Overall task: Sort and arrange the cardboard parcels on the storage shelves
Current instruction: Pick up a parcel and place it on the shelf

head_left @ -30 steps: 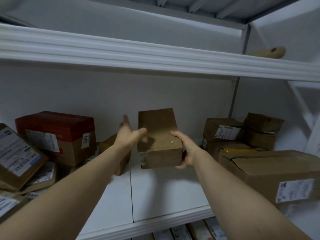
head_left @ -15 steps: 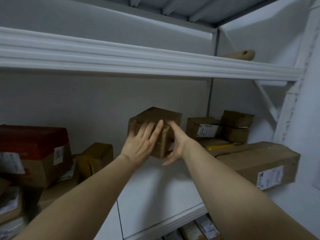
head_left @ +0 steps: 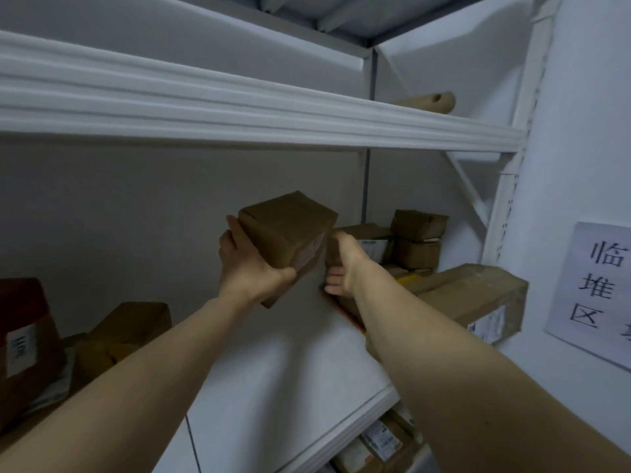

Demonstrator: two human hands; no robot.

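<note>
- At eight o'clock in our view a red-topped box (head_left: 24,336) sits on the middle shelf (head_left: 273,370). A tilted brown parcel (head_left: 129,329) lies just at its three o'clock. This left group looks jumbled to us, so we judge it not yet sorted.
- Our left hand (head_left: 249,264) grasps the small cardboard parcel (head_left: 286,230) from its seven o'clock side, with the fingers up the left face and the thumb wrapped under the near edge.
- The parcel is in the air, tilted, above the shelf board and below the upper shelf beam (head_left: 239,110). It hangs between the two groups of boxes and rests on nothing.
- Our right hand (head_left: 345,264) lies against the parcel's four o'clock corner. We cannot tell whether it is gripping or only steadying.
- At three o'clock of the parcel, small boxes (head_left: 416,240) stand stacked near the back wall. A long carton (head_left: 474,298) lies nearer to us, at four o'clock. This side looks tidier, so we judge that part of the work is done.
- On the upper shelf, at one o'clock, lies a tan roll (head_left: 430,102).
- The shelf below, at five o'clock, holds more labelled parcels (head_left: 379,442).
- At the far right a paper sign (head_left: 597,288) hangs on the wall.
- We judge the task to be about midway: this parcel is not yet set down, and the left pile is left to do.
</note>
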